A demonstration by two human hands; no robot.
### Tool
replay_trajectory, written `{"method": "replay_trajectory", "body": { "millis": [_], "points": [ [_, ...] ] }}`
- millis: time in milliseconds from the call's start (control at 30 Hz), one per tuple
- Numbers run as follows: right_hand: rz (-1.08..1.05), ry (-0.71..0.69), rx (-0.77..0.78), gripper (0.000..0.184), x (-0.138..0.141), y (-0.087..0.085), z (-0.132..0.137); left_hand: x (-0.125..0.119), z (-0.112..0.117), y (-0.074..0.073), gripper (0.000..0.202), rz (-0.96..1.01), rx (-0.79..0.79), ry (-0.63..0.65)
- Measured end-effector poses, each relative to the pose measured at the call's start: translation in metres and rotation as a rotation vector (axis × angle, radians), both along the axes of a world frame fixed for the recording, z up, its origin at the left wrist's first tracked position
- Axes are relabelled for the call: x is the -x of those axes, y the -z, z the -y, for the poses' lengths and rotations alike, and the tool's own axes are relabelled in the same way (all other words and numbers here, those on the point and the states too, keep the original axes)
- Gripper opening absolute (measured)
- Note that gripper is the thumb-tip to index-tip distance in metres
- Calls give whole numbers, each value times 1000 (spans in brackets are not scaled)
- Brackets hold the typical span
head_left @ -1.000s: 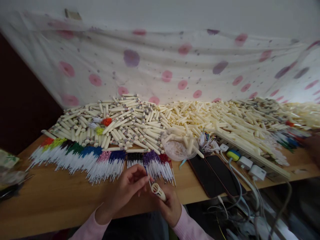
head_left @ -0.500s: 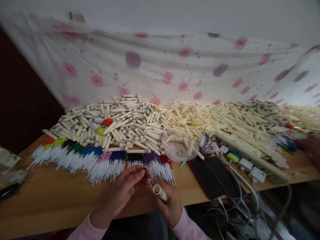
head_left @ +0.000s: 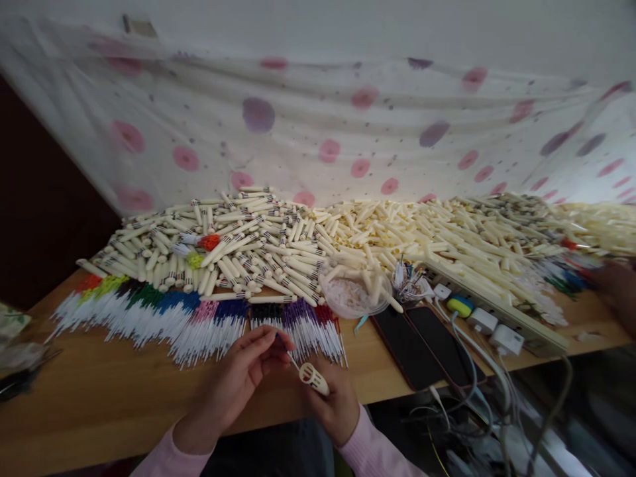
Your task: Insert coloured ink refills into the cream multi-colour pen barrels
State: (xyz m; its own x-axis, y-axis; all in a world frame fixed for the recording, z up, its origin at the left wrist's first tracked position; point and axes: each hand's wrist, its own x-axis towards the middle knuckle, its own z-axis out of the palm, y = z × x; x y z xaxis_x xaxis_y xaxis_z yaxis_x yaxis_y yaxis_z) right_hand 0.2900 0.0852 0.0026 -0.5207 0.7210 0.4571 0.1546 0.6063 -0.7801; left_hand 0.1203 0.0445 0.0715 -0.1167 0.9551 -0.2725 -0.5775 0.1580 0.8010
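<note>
Between the fingertips of my left hand [head_left: 246,371] is a thin white pen refill [head_left: 293,360] with a dark blue end. Its lower end points at the open, slotted end of a cream pen barrel [head_left: 315,379]; whether it is inside I cannot tell. My right hand [head_left: 338,401] is wrapped round that barrel, the slotted end tilted up toward my left hand. Just beyond my hands, refills [head_left: 199,334] lie in a row grouped by tip colour: orange, yellow, green, blue, pink, purple, black and red.
Behind the refills lies a heap of cream pens [head_left: 248,245], with bare barrels [head_left: 397,225] to its right. A clear bowl [head_left: 355,301], two dark phones [head_left: 407,344] and a power strip [head_left: 517,318] with chargers stand at right. Another person's hand [head_left: 616,288] is at the right edge.
The refill's blue end has moved slightly left in my left fingers, and the barrel in my right hand shifted a little left and up. The whole view has also shifted slightly.
</note>
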Motion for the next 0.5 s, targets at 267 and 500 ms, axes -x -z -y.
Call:
{"method": "replay_trajectory", "body": {
  "millis": [267, 500],
  "points": [
    [12, 33, 136, 21, 1, 1, 0, 8, 0, -11, 28, -6, 43, -119],
    [84, 34, 210, 24, 1, 0, 0, 16, 9, -29, 19, -3, -91, -311]
  ]
}}
